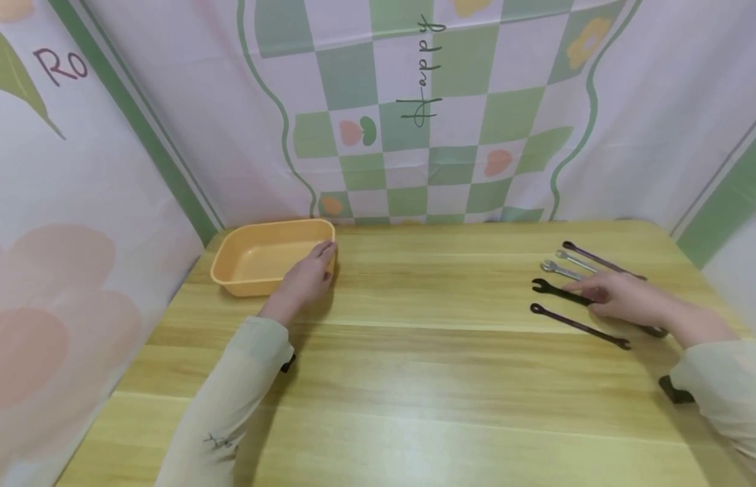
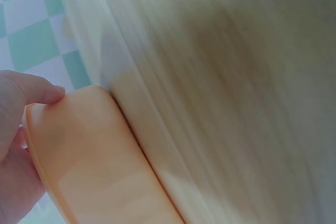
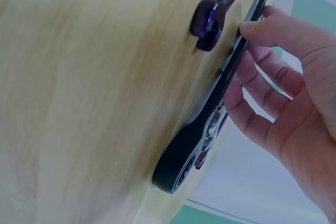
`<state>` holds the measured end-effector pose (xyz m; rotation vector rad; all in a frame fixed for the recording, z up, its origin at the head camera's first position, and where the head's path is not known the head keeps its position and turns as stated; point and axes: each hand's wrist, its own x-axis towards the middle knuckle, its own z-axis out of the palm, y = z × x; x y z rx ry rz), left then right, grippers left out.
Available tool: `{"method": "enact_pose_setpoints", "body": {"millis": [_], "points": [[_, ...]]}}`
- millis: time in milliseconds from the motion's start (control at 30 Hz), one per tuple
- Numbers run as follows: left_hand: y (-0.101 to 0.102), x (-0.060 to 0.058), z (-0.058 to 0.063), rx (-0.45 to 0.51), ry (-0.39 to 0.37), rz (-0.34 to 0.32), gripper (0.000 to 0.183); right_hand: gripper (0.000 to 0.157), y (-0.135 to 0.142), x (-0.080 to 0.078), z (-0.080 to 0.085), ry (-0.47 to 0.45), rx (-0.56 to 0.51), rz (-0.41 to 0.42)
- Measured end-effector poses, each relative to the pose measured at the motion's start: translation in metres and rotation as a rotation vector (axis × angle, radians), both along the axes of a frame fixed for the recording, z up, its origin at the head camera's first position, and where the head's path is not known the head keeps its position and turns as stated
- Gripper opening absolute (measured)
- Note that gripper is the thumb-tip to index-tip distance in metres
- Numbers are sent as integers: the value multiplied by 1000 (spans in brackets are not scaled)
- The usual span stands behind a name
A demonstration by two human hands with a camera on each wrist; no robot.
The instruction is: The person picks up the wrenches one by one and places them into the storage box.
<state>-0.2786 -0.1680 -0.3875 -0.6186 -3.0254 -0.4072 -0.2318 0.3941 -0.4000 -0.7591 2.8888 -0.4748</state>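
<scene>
Toward the right edge of the worktop (image 1: pixel 414 379), your right hand (image 1: pixel 633 301) pinches the black wrench (image 1: pixel 563 292) between thumb and fingers, partway along the shaft; you cannot tell whether it is off the wood. Expect a stiff, tough piece, fairly heavy for its slimness, with a smooth finish that may slip. Mid-shaft looks the best place to hold, though the thicker ring end may dip.

The near dark wrench (image 1: pixel 580 326) lies just in front, on the side of the worktop's near edge. Toward the far edge lie the larger silver wrench (image 1: pixel 563 272), the smaller silver wrench (image 1: pixel 580 263) and the far dark wrench (image 1: pixel 603 260), so a straight lift should spare you knocks.

At the far left corner, your left hand (image 1: pixel 306 277) grips the right end of the yellow tub (image 1: pixel 243 287); its thin wall looks light and may flex. The patterned cloth (image 1: pixel 402 162) rises behind the far edge, so your freest room is across the middle of the worktop.
</scene>
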Motion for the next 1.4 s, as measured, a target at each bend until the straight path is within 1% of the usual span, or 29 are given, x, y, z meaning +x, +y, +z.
{"method": "enact_pose_setpoints", "body": {"millis": [200,633,900,1133,1400], "points": [[3,2,0,-8,15,-14,67,49,-2,-1,3,-3,-20,6],[14,4,0,17,59,-65,66,46,-3,0,5,-42,-69,8],[25,9,0,16,80,-113,65,46,-4,-1,3,-41,-49,13],[31,10,-4,26,90,-142,65,47,-3,-1,3,-42,-19,2],[39,14,-5,30,96,-173,64,47,-5,-1,4,-43,-25,2]]}}
